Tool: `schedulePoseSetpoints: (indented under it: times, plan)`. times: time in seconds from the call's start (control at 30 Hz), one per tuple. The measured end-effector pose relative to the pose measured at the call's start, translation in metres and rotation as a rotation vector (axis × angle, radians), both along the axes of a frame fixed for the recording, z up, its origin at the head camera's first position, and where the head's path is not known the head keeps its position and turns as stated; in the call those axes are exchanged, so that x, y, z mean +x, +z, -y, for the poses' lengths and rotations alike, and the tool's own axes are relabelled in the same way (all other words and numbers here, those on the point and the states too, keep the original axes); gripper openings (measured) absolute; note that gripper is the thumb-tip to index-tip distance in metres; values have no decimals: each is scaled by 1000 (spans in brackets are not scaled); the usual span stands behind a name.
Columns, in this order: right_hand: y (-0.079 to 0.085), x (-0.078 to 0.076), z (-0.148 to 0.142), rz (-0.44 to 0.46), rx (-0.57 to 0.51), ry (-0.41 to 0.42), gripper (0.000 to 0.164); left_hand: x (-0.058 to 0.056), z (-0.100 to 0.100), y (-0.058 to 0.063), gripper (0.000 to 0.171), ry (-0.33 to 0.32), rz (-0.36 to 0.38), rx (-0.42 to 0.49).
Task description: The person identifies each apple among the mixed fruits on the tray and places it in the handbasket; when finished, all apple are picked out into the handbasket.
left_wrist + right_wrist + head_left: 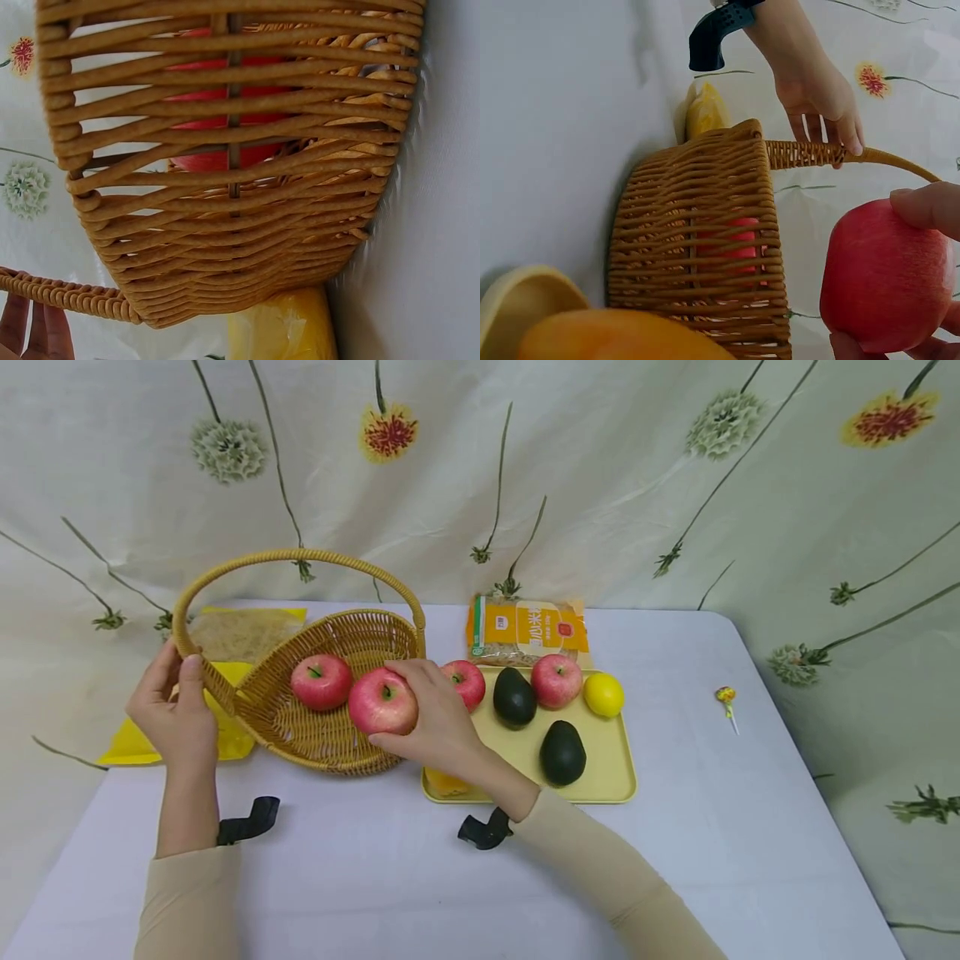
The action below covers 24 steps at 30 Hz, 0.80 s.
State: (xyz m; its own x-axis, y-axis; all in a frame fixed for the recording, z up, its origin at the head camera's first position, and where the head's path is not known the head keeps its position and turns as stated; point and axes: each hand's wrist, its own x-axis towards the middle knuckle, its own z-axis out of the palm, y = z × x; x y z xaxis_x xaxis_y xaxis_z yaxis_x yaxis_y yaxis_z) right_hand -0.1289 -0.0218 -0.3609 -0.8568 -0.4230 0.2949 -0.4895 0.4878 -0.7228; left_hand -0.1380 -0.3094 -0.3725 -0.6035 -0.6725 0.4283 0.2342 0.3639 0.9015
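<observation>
A wicker basket (330,758) with a tall arched handle (300,556) stands at the left of the table, one red apple (321,682) lying inside it. My left hand (180,710) grips the handle low on its left side, fingers behind and thumb in front. My right hand (442,718) holds a second red apple (386,701) over the basket's right rim, thumb below and fingers around its far side. In the right wrist view this held apple (885,277) is level with the basket's top edge. The wicker weave partly hides the inside apple (225,112) in the left wrist view.
A yellow tray (607,768) right of the basket carries two red apples, two dark avocados (562,753), a lemon (603,695) and an orange-yellow item (446,782). Behind it lies a grain bag (528,631); yellow packages (232,739) sit left, a lollipop (726,697) far right.
</observation>
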Motion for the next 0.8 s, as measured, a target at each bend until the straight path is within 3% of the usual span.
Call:
schedulePoseSetpoints:
  times: [0.4, 0.8]
  plan:
    - [-13, -11, 53, 1, 128, 17, 78, 0, -1, 0, 27, 2, 9, 7]
    - [-26, -19, 78, 40, 299, 65, 83, 1, -4, 3, 27, -6, -33, 23]
